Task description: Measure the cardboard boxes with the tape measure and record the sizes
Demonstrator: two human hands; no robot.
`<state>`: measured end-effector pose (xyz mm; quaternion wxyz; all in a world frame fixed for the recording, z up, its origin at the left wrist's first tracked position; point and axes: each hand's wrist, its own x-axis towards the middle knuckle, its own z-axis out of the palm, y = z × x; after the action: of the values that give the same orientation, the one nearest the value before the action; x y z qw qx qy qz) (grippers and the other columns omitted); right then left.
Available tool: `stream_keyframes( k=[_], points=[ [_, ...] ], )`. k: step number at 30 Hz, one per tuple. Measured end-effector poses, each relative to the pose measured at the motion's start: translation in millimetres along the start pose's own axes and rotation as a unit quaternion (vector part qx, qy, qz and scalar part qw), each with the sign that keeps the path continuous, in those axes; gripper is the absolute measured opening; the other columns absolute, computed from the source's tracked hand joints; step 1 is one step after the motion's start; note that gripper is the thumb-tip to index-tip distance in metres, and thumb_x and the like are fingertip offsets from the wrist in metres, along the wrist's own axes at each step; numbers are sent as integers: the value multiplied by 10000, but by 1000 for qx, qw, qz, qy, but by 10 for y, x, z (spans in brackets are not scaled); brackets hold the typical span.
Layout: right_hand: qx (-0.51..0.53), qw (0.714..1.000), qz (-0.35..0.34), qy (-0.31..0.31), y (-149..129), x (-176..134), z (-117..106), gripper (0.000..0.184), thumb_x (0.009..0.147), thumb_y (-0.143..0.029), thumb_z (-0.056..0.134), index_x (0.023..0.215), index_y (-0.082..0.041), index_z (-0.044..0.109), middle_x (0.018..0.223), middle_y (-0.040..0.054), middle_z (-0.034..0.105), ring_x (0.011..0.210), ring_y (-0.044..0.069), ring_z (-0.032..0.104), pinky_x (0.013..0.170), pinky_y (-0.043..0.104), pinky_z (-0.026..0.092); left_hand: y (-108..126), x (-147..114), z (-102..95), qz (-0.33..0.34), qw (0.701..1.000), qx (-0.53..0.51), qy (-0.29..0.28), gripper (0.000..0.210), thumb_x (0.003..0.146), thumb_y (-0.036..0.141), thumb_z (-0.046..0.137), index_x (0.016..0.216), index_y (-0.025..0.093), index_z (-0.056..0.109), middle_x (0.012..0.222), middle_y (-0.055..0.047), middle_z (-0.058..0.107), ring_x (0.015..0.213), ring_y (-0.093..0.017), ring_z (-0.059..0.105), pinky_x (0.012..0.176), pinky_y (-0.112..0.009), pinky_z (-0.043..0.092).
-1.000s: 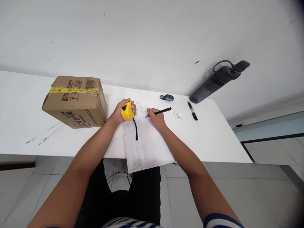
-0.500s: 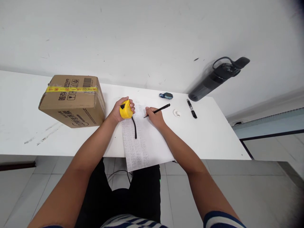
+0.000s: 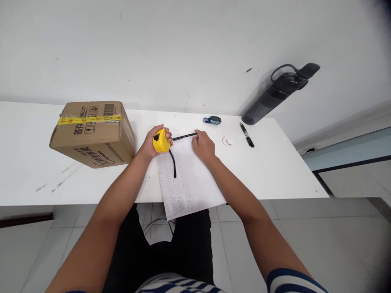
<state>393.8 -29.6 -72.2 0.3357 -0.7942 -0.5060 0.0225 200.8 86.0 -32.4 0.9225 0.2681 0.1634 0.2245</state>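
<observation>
My left hand [image 3: 152,142] is wrapped around a yellow tape measure [image 3: 161,141], whose black wrist strap hangs down over a sheet of paper [image 3: 203,179]. Closely spaced dark writing or print covers the left part of the sheet; its lower edge sticks out past the table's front edge. My right hand [image 3: 204,145] is curled at the top right of the paper, its fingertips closed on one end of a black pen [image 3: 185,136]. The pen points left, nearly level, its other end close to the fingers of my left hand.
On the white table [image 3: 269,175], a taped cardboard box [image 3: 91,134] stands at left. Toward the right are a small blue toy car [image 3: 212,120], a white curled object [image 3: 226,141], a black marker [image 3: 247,135] and a dark bottle [image 3: 269,97] near the wall.
My right hand has shifted slightly and turned. The pen has swung from a writing hold to stretching leftward from the fingertips. My left hand keeps the tape measure almost in place.
</observation>
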Motion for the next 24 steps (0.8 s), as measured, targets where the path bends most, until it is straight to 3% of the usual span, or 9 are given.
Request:
stream_keyframes(
  k=[5, 9, 11, 15, 17, 20, 22, 23, 24],
  points=[
    [-37, 998, 7, -54, -73, 5, -4, 645, 915, -279, 424, 1538, -145, 317, 1183, 155, 666, 852, 284, 640, 737, 412, 505, -74, -12, 59, 51, 994, 99, 12, 325, 906, 373, 579, 672, 149, 618, 576, -20, 577, 531, -133, 587, 569, -263, 481],
    [-90, 994, -10, -59, -206, -48, -33, 602, 958, -294, 367, 1538, -136, 323, 1360, 188, 587, 954, 297, 649, 764, 396, 506, -293, -163, 263, 148, 938, 312, 2, 329, 881, 435, 622, 708, 156, 631, 628, -24, 602, 572, -130, 568, 557, -254, 442],
    [-112, 991, -5, -69, -275, -90, -52, 580, 981, -304, 341, 1536, -132, 327, 1406, 189, 556, 1020, 298, 646, 808, 387, 506, -466, -363, 441, 241, 868, 433, 24, 330, 903, 459, 584, 736, 177, 624, 660, -20, 621, 612, -142, 572, 607, -281, 465],
    [-119, 988, 19, -93, -366, -75, -112, 569, 992, -289, 344, 1542, -145, 322, 1474, 176, 504, 1123, 301, 629, 908, 399, 494, -894, -1029, 760, 487, 630, 604, 30, 261, 965, 373, 493, 808, 206, 618, 752, -39, 682, 730, -172, 617, 752, -349, 489],
    [-96, 987, 34, -124, -409, -15, -186, 599, 984, -274, 372, 1563, -146, 285, 1484, 179, 494, 1169, 309, 614, 944, 415, 487, -1070, -1428, 819, 555, 567, 609, 6, 195, 982, 301, 470, 907, 208, 624, 795, -47, 696, 770, -176, 638, 757, -353, 495],
    [-33, 988, 43, -143, -568, -60, -378, 733, 933, -250, 491, 1598, -156, 196, 1457, 197, 508, 1216, 319, 591, 993, 452, 467, -1175, -1974, 796, 603, 491, 629, -7, 209, 982, 370, 513, 1028, 206, 634, 842, -57, 696, 775, -187, 636, 763, -375, 508],
    [76, 988, -18, -130, -772, -328, -527, 862, 890, -269, 586, 1614, -209, 122, 1480, 193, 477, 1210, 303, 597, 995, 467, 473, -1141, -2257, 766, 620, 491, 612, 26, 302, 977, 474, 519, 1075, 213, 636, 872, -59, 689, 807, -194, 642, 832, -403, 522],
    [163, 975, -76, -130, -896, -548, -596, 936, 869, -302, 636, 1618, -255, 77, 1517, 182, 436, 1204, 285, 604, 984, 459, 487, -1106, -2372, 765, 624, 513, 587, 54, 351, 977, 523, 495, 1084, 220, 636, 878, -57, 680, 828, -196, 645, 892, -425, 520],
    [253, 941, -146, -173, -1026, -813, -654, 1051, 827, -348, 709, 1617, -304, 18, 1565, 178, 377, 1235, 282, 590, 958, 449, 510, -1070, -2471, 776, 621, 547, 555, 86, 402, 978, 570, 453, 1080, 227, 636, 887, -57, 667, 865, -201, 649, 953, -447, 508]
  ],
)
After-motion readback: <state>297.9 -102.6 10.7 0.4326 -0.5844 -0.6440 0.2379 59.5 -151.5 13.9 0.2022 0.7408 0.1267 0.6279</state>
